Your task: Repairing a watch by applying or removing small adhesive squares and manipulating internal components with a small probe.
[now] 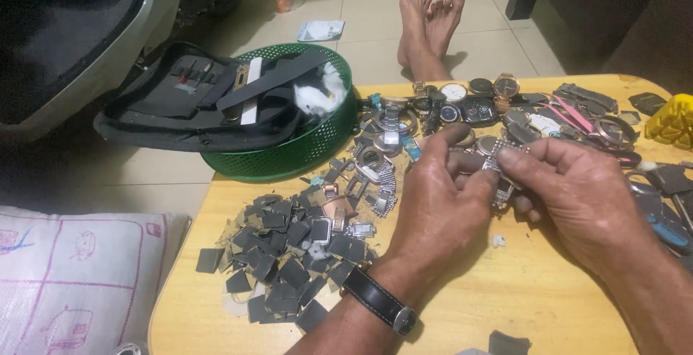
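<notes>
Both my hands meet over the middle of a low wooden table. My left hand, with a black strap watch on its wrist, and my right hand pinch a small silver metal watch band piece between thumbs and fingertips. Its links hang just below my fingers. Behind my hands lies a spread of watches and watch cases. To the left sits a pile of dark square scraps with a few metal cases among them.
A green plastic basket stands at the table's far left corner with a black tool case lying across it. A yellow object is at the right edge. Someone's bare feet rest on the tiled floor beyond. A white sack lies at left.
</notes>
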